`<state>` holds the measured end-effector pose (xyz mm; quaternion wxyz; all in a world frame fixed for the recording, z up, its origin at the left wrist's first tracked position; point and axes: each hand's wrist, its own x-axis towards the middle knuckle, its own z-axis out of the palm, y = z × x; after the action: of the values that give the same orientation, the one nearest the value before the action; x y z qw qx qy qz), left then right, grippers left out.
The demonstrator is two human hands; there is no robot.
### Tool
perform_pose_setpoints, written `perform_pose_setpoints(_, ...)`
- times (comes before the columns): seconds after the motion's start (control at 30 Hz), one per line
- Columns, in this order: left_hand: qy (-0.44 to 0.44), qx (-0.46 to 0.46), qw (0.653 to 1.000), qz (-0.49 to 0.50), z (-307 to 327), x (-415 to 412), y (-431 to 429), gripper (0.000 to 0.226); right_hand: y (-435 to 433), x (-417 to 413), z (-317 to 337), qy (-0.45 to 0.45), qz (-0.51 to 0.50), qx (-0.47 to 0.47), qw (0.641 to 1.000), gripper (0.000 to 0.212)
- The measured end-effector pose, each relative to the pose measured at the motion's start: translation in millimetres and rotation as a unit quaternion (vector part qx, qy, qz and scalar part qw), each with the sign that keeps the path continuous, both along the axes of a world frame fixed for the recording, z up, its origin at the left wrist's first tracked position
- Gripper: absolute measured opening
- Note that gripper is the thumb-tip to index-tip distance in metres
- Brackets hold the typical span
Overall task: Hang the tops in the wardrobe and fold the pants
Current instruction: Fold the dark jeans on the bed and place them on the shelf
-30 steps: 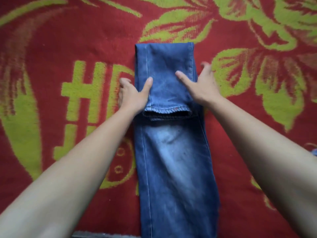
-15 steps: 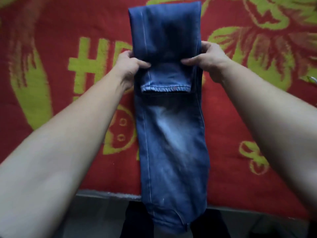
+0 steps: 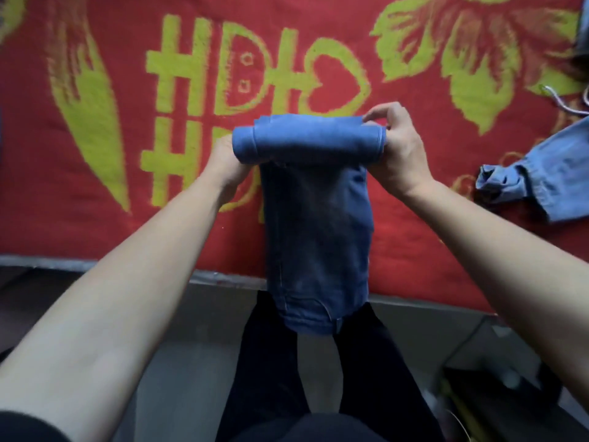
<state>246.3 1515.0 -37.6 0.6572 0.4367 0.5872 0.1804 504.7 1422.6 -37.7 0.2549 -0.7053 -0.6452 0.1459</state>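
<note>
Jeans [image 3: 314,218] are being held up between the 2 hands, their upper part doubled into a thick fold [image 3: 309,140] that is spanning the gap between them. The rest is hanging straight down below the hands and trailing past the near edge of the red blanket [image 3: 95,218] (the lowest end is dangling in front of the person's dark trousers [image 3: 271,378]). The left hand [image 3: 223,167] is grasping the left end of the fold from underneath, and its fingers are lying hidden behind the denim. The right hand [image 3: 398,151] is clutching the right end, with thumb and forefinger pinching the top edge of the cloth and the other fingers curling round the end. The 2 bare forearms are reaching forward over the blanket's near edge. To the right of the right hand, well apart from it, 1 more denim garment [image 3: 541,177] is lying crumpled on the blanket. Above that garment a white cord [image 3: 562,105] is lying near the frame's right edge.
</note>
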Motion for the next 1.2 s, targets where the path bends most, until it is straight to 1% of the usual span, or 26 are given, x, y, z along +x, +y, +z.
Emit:
perform_pose_setpoints(0.07,0.005,-0.031,0.999,-0.008,-11.4,-15.0,-27.7,0.037,-27.6,0.5,-7.4,-0.036,0.060,-0.052,0.996,0.026)
perform_pose_setpoints(0.1,0.032,-0.049,0.998,-0.021,-19.5,-21.9,-41.0,0.036,-40.7,0.4,-10.0,-0.053,0.090,-0.088,0.991,0.021)
perform_pose_setpoints(0.13,0.060,-0.073,0.995,-0.030,-27.0,-27.0,-51.5,0.034,-51.5,-0.7,-12.5,-0.062,0.111,-0.125,0.984,0.020)
perform_pose_setpoints(0.17,0.079,-0.102,0.991,-0.026,-34.2,-29.9,-60.8,0.029,-61.4,-3.1,-14.9,-0.052,0.110,-0.166,0.979,0.027)
perform_pose_setpoints(0.2,0.086,-0.134,0.987,-0.009,-38.5,-31.0,-67.3,0.020,-68.1,-6.7,-17.3,-0.016,0.080,-0.206,0.975,0.035)
perform_pose_setpoints(0.23,0.086,-0.165,0.982,0.010,-41.9,-29.0,-71.2,0.010,-71.0,-10.5,-19.3,0.029,0.019,-0.238,0.971,0.038)
perform_pose_setpoints(0.27,0.081,-0.190,0.978,0.023,-44.6,-25.7,-73.6,0.007,-71.5,-13.9,-23.0,0.065,-0.057,-0.255,0.963,0.034)
perform_pose_setpoints(0.3,0.075,-0.202,0.976,0.024,-48.4,-21.8,-74.2,0.019,-68.8,-18.3,-25.0,0.099,-0.138,-0.273,0.947,0.026)
perform_pose_setpoints(0.33,0.071,-0.201,0.977,0.019,-51.2,-18.2,-73.5,0.030,-65.2,-22.5,-27.6,0.147,-0.208,-0.298,0.920,0.025)
perform_pose_setpoints(0.4,0.065,-0.180,0.981,0.017,-56.7,-11.2,-71.4,0.041,-59.1,-29.8,-31.9,0.260,-0.298,-0.352,0.848,0.050)
perform_pose_setpoints(0.43,0.060,-0.173,0.983,0.023,-59.0,-7.6,-70.4,0.043,-56.5,-31.6,-33.2,0.289,-0.317,-0.364,0.827,0.056)
perform_pose_setpoints(0.47,0.056,-0.170,0.983,0.031,-61.5,-4.2,-69.2,0.041,-54.8,-32.4,-35.7,0.301,-0.321,-0.371,0.818,0.055)
perform_pose_setpoints(0.57,0.057,-0.172,0.983,0.043,-66.0,5.2,-66.5,0.032,-52.7,-35.4,-44.4,0.340,-0.297,-0.389,0.803,0.035)
perform_pose_setpoints(0.6,0.056,-0.174,0.982,0.047,-67.4,8.7,-65.1,0.029,-51.0,-36.5,-47.4,0.341,-0.284,-0.381,0.811,0.032)
perform_pose_setpoints(0.67,0.041,-0.154,0.985,0.070,-68.1,16.2,-58.2,0.025,-45.4,-38.2,-50.0,0.330,-0.268,-0.335,0.841,0.031)
perform_pose_setpoints(0.73,0.029,-0.100,0.990,0.099,-71.0,21.0,-44.6,0.021,-36.0,-37.8,-49.9,0.325,-0.271,-0.277,0.863,0.029)
perform_pose_setpoints(0.77,0.038,-0.073,0.992,0.099,-72.9,21.8,-37.0,0.020,-30.0,-36.5,-51.6,0.318,-0.271,-0.264,0.869,0.029)
perform_pose_setpoints(0.8,0.057,-0.053,0.993,0.086,-76.0,21.8,-29.6,0.020,-23.8,-34.5,-54.2,0.302,-0.269,-0.267,0.875,0.029)
perform_pose_setpoints(0.87,0.089,-0.060,0.992,0.061,-82.3,19.9,-20.0,0.026,-13.7,-29.7,-60.1,0.242,-0.267,-0.315,0.878,0.038)
perform_pose_setpoints(0.93,0.090,-0.102,0.989,0.059,-87.7,18.2,-17.0,0.032,-7.4,-25.1,-65.5,0.190,-0.279,-0.373,0.864,0.052)
perform_pose_setpoints(0.97,0.088,-0.119,0.987,0.057,-88.3,17.7,-17.5,0.035,-5.3,-23.7,-66.6,0.186,-0.290,-0.391,0.854,0.059)
perform_pose_setpoints(1.03,0.083,-0.148,0.984,0.046,-89.0,15.0,-19.8,0.043,-4.5,-22.2,-67.2,0.207,-0.314,-0.395,0.838,0.070)
perform_pose_setpoints(1.1,0.093,-0.173,0.980,0.030,-88.8,11.9,-22.7,0.051,-6.6,-19.8,-67.1,0.265,-0.341,-0.389,0.814,0.082)
perform_pose_setpoints(1.17,0.110,-0.185,0.976,0.042,-87.9,10.0,-21.7,0.064,-7.2,-15.8,-62.9,0.373,-0.351,-0.405,0.757,0.089)
perform_pose_setpoints(1.2,0.113,-0.184,0.975,0.054,-86.6,9.9,-19.6,0.070,-5.7,-12.3,-59.9,0.419,-0.337,-0.421,0.730,0.086)
